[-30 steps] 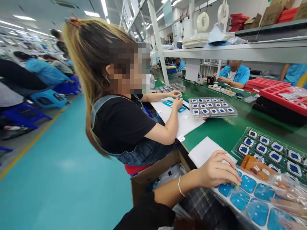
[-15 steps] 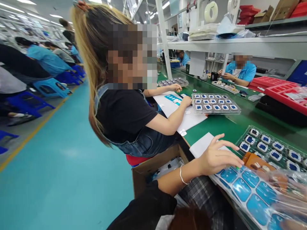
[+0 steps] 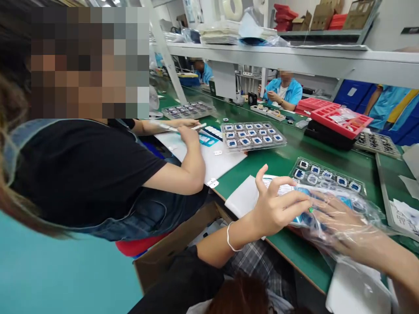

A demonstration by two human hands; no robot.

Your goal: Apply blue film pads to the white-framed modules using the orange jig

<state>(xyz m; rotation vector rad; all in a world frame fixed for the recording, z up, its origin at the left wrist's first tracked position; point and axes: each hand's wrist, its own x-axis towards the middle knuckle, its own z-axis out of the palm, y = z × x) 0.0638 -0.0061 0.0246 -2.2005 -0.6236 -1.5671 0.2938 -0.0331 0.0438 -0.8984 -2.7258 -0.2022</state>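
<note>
Blue sheet: white-backed sheet with glossy blue patches [image 3: 303, 191], over the near right part of the green table [image 3: 291, 244], partly covered by a crumpled clear plastic bag [image 3: 369, 211].
Left hand: [image 3: 279, 203] palm down, some fingers raised, lower fingertips at the sheet and film; cannot tell whether they pinch. Small green spot at the fingertips, nature unclear.
Right hand: [image 3: 340, 216] fingers extended over the sheet, beneath clear film; thumb hidden, so cannot tell whether it grips.
Handling: judged light and flexible; film probably slippery and apt to cling. Sheet looks easy to crease; best held by its white margins, off the blue faces.
Near clear tray: transparent plastic, white-and-blue squarish pieces [image 3: 342, 181], just beyond the bag; loose film overlaps its near side.
Left of sheet: folded white sheet [image 3: 240, 196], close by the left hand.
Far side: second clear tray of similar pieces [image 3: 252, 135]; red compartmented plastic trays [image 3: 347, 120], farther right.
Obstruction: film and both hands mask much of the sheet.
</note>
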